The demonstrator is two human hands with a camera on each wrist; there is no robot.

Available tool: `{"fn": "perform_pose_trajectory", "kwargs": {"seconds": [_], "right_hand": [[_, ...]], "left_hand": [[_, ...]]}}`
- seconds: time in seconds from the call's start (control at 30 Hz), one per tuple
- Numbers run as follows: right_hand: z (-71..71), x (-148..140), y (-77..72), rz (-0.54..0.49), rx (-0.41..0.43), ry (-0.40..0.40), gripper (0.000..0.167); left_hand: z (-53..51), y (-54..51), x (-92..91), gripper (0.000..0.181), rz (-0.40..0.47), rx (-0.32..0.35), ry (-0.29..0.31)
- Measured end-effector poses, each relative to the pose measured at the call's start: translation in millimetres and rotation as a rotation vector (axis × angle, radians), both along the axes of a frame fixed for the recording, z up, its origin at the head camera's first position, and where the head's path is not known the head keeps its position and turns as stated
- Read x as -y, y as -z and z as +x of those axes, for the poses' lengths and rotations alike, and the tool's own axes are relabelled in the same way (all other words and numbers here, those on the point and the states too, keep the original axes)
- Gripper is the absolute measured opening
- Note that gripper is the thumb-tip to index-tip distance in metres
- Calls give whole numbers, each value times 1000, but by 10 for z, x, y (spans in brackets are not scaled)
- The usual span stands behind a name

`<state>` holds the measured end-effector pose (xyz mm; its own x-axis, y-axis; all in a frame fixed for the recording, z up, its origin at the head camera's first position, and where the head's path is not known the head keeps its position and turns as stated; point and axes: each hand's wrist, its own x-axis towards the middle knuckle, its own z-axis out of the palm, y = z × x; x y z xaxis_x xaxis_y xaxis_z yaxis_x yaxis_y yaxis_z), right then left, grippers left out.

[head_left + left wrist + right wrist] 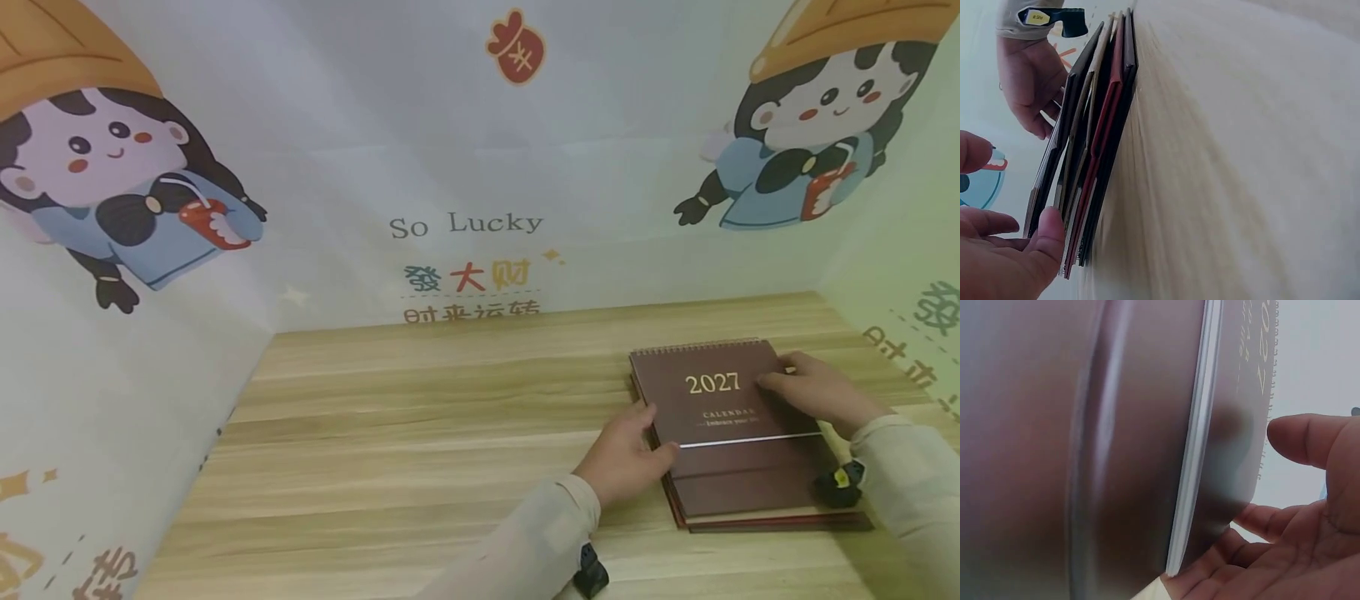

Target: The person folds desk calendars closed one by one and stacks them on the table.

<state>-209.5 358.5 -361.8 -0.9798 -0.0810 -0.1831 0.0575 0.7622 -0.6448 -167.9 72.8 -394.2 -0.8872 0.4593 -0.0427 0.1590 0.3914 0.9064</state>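
Observation:
A brown desk calendar (731, 467) with a gold "2027" and a spiral binding along its far edge lies on top of a stack at the right of the table. My left hand (622, 458) holds it by the left side, the thumb near the white band. At the upper right edge my right hand (821, 392) grips it, thumb on the cover and fingers partly hidden below the edge. In the left wrist view, the layered boards include a red cover (1107, 112) and a dark cover (1125, 56) under the top one.
The wood-grain table (420, 467) extends left of the stack. White printed sheets (337, 167) with cartoon figures and lettering stand at the back and both sides. A dark wrist device (840, 483) on the right sleeve hangs over the calendar's lower right corner.

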Motion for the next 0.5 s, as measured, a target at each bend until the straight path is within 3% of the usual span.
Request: {"fn": "perform_pose_trajectory", "kwargs": {"seconds": [0.27, 0.5], "right_hand": [[7, 20, 3, 52, -20, -18, 60], [-7, 29, 32, 68, -51, -24, 58]], "left_hand": [[-35, 3, 16, 63, -113, -6, -1], [-55, -4, 66, 63, -139, -9, -8]]}}
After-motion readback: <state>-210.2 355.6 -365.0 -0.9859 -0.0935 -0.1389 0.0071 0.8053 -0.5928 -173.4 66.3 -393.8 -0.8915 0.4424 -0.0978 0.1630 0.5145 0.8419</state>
